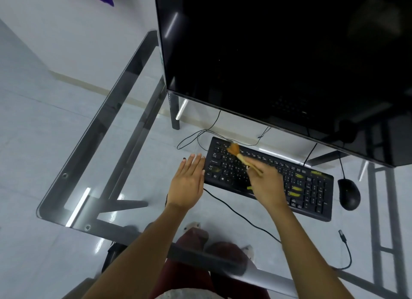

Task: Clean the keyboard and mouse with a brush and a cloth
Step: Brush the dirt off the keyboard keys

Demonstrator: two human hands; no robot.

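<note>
A black keyboard [312,187] with yellowish smudges lies on the glass desk [107,129]. My right hand [266,182] grips a small brush [240,156] by its pale handle. Its orange bristles touch the keys at the keyboard's far left corner. My left hand [188,180] lies flat with straight fingers against the keyboard's left edge. A black mouse [349,194] sits to the right of the keyboard. No cloth is in view.
A large dark monitor [278,53] stands just behind the keyboard. Thin black cables [234,211] run across the glass, one ending in a loose plug [342,234] at the front right. The desk's metal frame and my legs show through the glass.
</note>
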